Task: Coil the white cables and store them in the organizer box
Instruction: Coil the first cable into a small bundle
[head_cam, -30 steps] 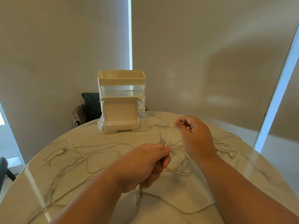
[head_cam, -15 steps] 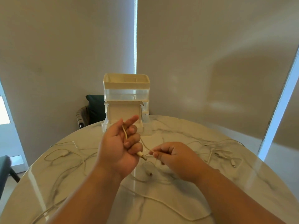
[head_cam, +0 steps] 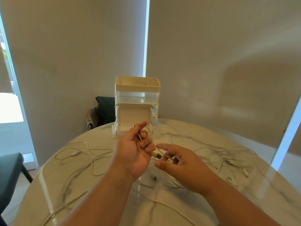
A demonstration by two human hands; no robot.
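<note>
1. Our left hand (head_cam: 132, 154) gripped the white cable (head_cam: 139, 136) near its USB plug (head_cam: 156, 154), which pointed right, above the tabletop's (head_cam: 203, 141) middle.
2. Our right hand (head_cam: 179, 163), just right of the plug, curled loosely round the slack.
3. The organizer box (head_cam: 137, 88) sat at the far edge.

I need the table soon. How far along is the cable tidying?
Nothing looks stored yet: the organizer box shows no cable that I can see. In hand: the left hand grips one cable, its USB plug sticking out, and the right hand holds its strand. Left: loose cables sprawl across the table, uncoiled.
</note>
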